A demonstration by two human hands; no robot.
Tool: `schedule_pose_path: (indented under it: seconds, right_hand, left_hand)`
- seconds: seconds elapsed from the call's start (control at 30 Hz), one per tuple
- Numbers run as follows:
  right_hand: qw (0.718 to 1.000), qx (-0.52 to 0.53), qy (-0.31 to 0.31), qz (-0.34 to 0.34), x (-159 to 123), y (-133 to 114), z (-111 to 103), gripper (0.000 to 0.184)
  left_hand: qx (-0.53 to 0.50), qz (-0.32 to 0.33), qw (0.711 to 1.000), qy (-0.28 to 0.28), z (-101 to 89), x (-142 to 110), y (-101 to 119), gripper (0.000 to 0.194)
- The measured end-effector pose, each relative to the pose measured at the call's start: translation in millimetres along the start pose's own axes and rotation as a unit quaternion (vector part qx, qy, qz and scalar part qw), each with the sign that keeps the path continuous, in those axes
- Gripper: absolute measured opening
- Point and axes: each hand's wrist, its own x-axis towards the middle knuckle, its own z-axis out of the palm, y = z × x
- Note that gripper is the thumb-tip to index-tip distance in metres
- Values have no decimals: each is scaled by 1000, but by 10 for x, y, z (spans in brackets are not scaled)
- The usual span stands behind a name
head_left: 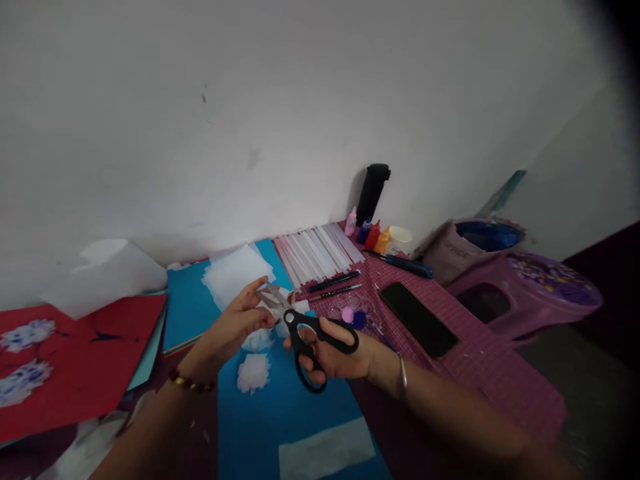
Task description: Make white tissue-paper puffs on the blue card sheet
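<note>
My right hand [340,350] grips black-handled scissors [290,317], with fingers through the loops. The blades are spread and point up and left toward my left hand [240,327]. Its thumb and fingers are bent around a small piece of white paper [274,301] at the blades; the piece is partly hidden. Below the hands, a blue sheet [295,413] carries a scalloped white paper flower [253,372] and a white paper strip [327,450]. A larger white sheet [235,273] lies behind my left hand.
White strips [320,253] lie near the wall beside pens [334,281]. Small paint bottles [373,235], a cup [400,235], a cutter [404,265] and a phone [419,319] are on the right. A red sheet [120,347] with painted flowers lies left. A pink stool [530,293] stands beyond.
</note>
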Motion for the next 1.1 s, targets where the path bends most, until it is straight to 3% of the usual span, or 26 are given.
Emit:
schedule_pose_path:
  seconds: [0.1,0.2,0.33,0.37,0.4,0.5,0.53,0.57,0.6,0.7,0.73,0.8,0.87,1.0,1.07,1.1]
  right_hand:
    - [1000,-10,-22,2,-25,-16,102,65]
    - [999,-3,-14,-30,-143,-47,142,57]
    - [996,-2,16,-85,-415,-21,101,55]
    - [996,-5,19,-87,-475,-1,81,56]
    - [996,-9,21,-88,-525,21,59,57]
    - [994,-23,28,-107,-617,80,-12,58]
    - [993,-29,28,-107,-633,91,-34,59]
    - [993,-35,31,-109,-646,96,-52,59]
    - [993,-44,32,-109,-657,95,-64,59]
    - [988,-90,44,-117,-690,71,-61,57]
    - [984,-119,51,-121,-702,61,-48,55]
    - [971,-194,68,-123,-724,48,-13,49]
    - [953,-268,86,-115,-737,45,21,40]
    - [940,-313,99,-99,-721,69,43,32]
    - [941,-304,110,-103,-697,83,24,34]
    - [941,-298,119,-107,-685,88,10,36]
  left_hand:
    - [-38,25,998,-42,122,6,-20,47]
    - [16,42,999,-3,114,54,-66,23]
    - [155,37,986,46,-22,74,-123,32]
    - [244,44,967,59,-44,56,-130,37]
    - [356,63,929,73,-50,26,-133,43]
    - [652,157,734,104,48,-153,-131,54]
    - [698,172,688,98,115,-242,-136,52]
    - [721,175,667,69,195,-343,-148,46]
    - [724,170,668,21,283,-452,-173,38]
    - [679,102,714,-136,557,-792,-345,18]
    - [674,91,713,-171,644,-895,-436,17]
    - [691,105,682,-215,799,-1068,-650,18]
    - [729,133,636,-215,922,-1190,-876,17]
    - [787,279,528,-156,1062,-1293,-1197,24]
    - [791,291,522,-135,1090,-1278,-1234,26]
    - [785,277,539,-129,1094,-1254,-1220,25]
